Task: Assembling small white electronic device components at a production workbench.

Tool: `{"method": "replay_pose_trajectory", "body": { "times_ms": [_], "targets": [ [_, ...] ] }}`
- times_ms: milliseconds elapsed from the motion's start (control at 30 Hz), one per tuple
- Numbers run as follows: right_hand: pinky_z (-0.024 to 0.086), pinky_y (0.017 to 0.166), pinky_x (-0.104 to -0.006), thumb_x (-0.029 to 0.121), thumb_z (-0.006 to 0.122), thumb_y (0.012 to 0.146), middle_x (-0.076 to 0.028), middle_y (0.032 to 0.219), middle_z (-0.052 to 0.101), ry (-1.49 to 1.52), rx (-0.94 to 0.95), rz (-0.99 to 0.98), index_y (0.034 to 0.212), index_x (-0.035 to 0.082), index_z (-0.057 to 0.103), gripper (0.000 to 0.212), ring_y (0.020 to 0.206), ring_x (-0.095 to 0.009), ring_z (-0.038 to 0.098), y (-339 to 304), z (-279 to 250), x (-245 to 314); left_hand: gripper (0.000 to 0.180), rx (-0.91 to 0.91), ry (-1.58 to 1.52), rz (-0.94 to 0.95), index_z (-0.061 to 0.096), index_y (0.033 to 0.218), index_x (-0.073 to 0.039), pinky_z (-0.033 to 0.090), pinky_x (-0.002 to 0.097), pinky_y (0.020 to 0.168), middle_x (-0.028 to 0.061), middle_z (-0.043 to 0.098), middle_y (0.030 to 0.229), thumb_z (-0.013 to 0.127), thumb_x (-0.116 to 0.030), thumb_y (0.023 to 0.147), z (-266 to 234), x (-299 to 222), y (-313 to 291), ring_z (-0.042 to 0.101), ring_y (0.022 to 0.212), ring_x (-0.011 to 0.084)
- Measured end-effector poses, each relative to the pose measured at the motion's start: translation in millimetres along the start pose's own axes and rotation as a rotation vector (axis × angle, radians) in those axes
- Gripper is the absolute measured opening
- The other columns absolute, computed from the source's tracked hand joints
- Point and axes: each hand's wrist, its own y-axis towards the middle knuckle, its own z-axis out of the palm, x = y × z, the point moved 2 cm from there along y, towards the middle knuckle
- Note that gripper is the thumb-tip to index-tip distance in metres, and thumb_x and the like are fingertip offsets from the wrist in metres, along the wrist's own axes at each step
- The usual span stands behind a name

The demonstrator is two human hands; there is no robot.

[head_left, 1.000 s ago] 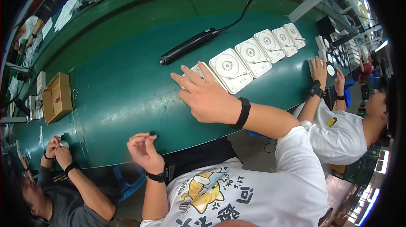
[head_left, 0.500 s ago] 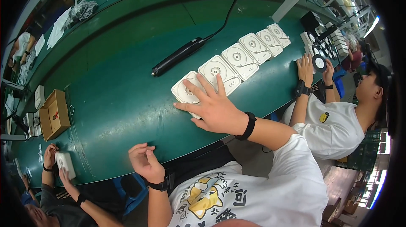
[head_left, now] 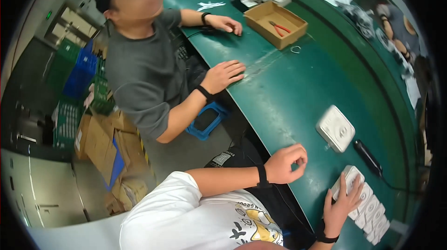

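Observation:
My right hand (head_left: pixel 343 201) lies with its fingers spread over the near end of a row of white square cases (head_left: pixel 368 210), each shaped like a small turntable. My left hand (head_left: pixel 286 162) hovers at the table's front edge, its fingers curled round towards the thumb and nothing visible in them. Apart from the row, another white square case (head_left: pixel 336 129) is on the green table, slightly blurred. Between it and the row is a black corded electric screwdriver (head_left: pixel 368 157).
To the left sits a co-worker in a grey shirt (head_left: pixel 144 73), both hands over the table. Beyond those hands stands an open cardboard box (head_left: pixel 279 38) holding red-handled pliers (head_left: pixel 279 28). A blue stool (head_left: pixel 207 122) and flattened cardboard (head_left: pixel 100 143) are on the floor.
My view has swung left. The white case that the co-worker held is now out of their hands and on the table near the screwdriver. My right hand stays on the row; my left has curled in.

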Motion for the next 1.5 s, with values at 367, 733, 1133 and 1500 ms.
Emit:
{"method": "replay_pose_trajectory", "body": {
  "times_ms": [367,733,1133,1500],
  "targets": [
    [0.012,0.140,-0.0830,0.022,0.081,0.104,-0.014,0.199,0.029,-0.019,0.009,0.009,0.180,0.031,0.060,0.080,0.183,-0.052,0.021,11.3,1.9,-20.3,0.021,-0.007,0.071,0.073,0.065,0.109,-0.005,0.062,0.0408,0.078,0.0106,0.069,0.108,0.081,0.001,0.097,-3.4,-1.2,3.5,0.074,0.087,0.0278],
    [0.013,0.138,-0.0862,0.021,0.080,0.103,-0.013,0.199,0.030,-0.015,0.016,0.098,0.179,0.032,0.060,0.079,0.183,-0.051,0.022,26.3,5.5,-51.6,0.022,0.004,0.099,0.080,0.064,0.108,-0.006,0.062,0.0398,0.080,0.0093,0.070,0.107,0.081,0.002,0.096,-1.5,3.0,-1.8,0.075,0.089,0.0272],
    [0.013,0.138,-0.0859,0.020,0.085,0.099,-0.012,0.199,0.031,0.018,-0.046,0.116,0.178,0.036,0.060,0.085,0.182,-0.049,0.025,46.0,13.0,-73.8,0.021,-0.014,0.102,0.106,0.065,0.108,-0.006,0.062,0.0419,0.080,0.0093,0.071,0.104,0.081,0.000,0.097,-3.0,4.5,-4.5,0.075,0.089,0.0286],
    [0.056,0.116,-0.0459,0.013,0.085,0.104,-0.019,0.142,0.077,0.618,-0.358,-0.103,0.140,0.001,0.077,0.038,0.129,-0.039,0.072,89.1,-9.1,63.2,0.020,-0.042,0.211,0.188,0.067,0.110,-0.007,0.060,0.0440,0.081,0.0089,0.071,0.103,0.082,-0.002,0.097,-0.2,-0.6,-10.7,0.075,0.088,0.0302]
  ]
}}
